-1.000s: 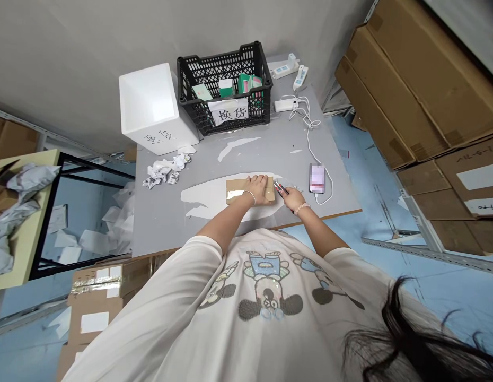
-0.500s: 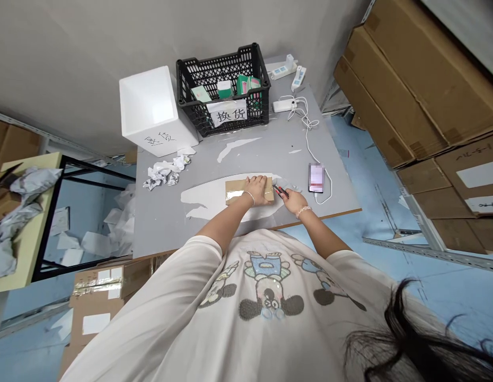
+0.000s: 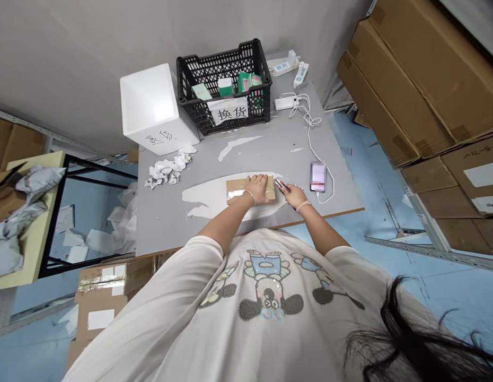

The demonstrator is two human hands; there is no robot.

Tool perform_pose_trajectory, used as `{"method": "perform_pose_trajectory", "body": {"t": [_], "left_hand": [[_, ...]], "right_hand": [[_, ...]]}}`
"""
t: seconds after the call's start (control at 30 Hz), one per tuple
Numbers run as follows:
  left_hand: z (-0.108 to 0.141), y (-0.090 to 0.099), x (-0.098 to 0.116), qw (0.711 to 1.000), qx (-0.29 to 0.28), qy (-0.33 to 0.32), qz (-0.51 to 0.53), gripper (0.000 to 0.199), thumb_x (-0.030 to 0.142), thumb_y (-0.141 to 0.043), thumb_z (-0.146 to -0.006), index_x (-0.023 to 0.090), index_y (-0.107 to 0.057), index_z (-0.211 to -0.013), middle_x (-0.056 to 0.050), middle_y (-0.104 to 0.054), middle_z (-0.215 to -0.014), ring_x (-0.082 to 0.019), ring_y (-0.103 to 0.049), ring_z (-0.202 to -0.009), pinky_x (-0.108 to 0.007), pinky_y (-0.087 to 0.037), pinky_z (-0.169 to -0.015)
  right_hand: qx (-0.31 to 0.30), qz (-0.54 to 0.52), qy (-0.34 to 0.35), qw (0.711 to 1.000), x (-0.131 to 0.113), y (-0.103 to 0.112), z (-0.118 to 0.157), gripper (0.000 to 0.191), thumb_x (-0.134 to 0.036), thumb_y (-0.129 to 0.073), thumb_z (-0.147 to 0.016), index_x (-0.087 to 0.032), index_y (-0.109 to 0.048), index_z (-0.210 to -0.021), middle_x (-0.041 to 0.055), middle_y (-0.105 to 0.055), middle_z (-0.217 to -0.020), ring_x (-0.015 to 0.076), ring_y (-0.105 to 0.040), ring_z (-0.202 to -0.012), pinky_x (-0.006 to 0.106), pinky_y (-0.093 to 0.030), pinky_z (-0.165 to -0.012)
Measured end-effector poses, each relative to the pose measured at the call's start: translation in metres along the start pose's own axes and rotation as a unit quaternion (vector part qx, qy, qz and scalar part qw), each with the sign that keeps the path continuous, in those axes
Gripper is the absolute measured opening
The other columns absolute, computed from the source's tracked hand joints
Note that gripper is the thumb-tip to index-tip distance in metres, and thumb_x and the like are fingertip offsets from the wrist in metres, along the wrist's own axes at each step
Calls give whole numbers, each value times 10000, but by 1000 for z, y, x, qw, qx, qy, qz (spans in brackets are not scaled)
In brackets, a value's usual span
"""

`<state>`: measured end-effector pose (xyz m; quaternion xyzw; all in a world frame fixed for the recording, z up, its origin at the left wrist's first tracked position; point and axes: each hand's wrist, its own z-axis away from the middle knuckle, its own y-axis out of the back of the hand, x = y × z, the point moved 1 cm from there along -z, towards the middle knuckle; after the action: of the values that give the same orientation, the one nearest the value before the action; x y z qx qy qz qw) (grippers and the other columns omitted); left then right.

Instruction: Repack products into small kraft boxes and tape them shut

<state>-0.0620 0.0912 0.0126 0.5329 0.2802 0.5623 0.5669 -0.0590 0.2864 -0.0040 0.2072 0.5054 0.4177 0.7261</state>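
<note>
Cardboard box [image 3: 235, 192]: down flat on the worktop [image 3: 159, 233], right there beneath the left hand [image 3: 257, 189]!
Left hand: palm down, fingers splayed across the box; grasping or merely pressing, cannot tell.
Right hand [image 3: 296, 197]: firm grip round a red-and-black cutter [image 3: 283, 185], tip right up by the box's end.
Phone [image 3: 318, 176]: lit, cabled, near the right hand.
Far side: black crate [image 3: 259, 111] beside a white bin [image 3: 185, 127], crumpled paper [image 3: 163, 172] in front.

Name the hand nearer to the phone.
Right: the right hand, holding a cutter, is just left of the phone; the left hand is farther left, on the cardboard box.
</note>
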Motion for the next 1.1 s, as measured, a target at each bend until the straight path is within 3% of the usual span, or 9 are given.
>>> {"method": "perform_pose_trajectory", "body": {"t": [0.33, 0.77, 1.1], "left_hand": [[-1, -1, -1, 1000, -1, -6, -16, 1143, 647, -749, -545, 207, -254, -1478, -154, -406, -1459, -376, -350, -1339, -564, -122, -1174], [2, -3, 3, 1000, 1, -7, -24, 1124, 626, -767, -560, 175, -279, -1466, -175, -422, -1443, -377, -370, -1319, -583, -118, -1160], [2, -5, 0, 999, 5, -16, -31, 1157, 684, -734, -559, 159, -276, -1482, -185, -420, -1447, -382, -369, -1322, -585, -112, -1168]], "right_hand": [[-19, 11, 3, 1000, -2, 1, -3, 374, -482, -409, -971, -198, -652, -964, 65, -715, -828, 183, -621, -724, 248, -374, -611], [-91, 155, 81, 980, -1, 25, -4, 404, -476, -410, -969, -197, -687, -1061, 100, -725, -990, 223, -641, -871, 266, -366, -649], [-110, 180, 100, 972, 6, 7, 28, 413, -484, -386, -979, -206, -678, -1068, 89, -728, -953, 215, -641, -829, 266, -332, -603]]}}
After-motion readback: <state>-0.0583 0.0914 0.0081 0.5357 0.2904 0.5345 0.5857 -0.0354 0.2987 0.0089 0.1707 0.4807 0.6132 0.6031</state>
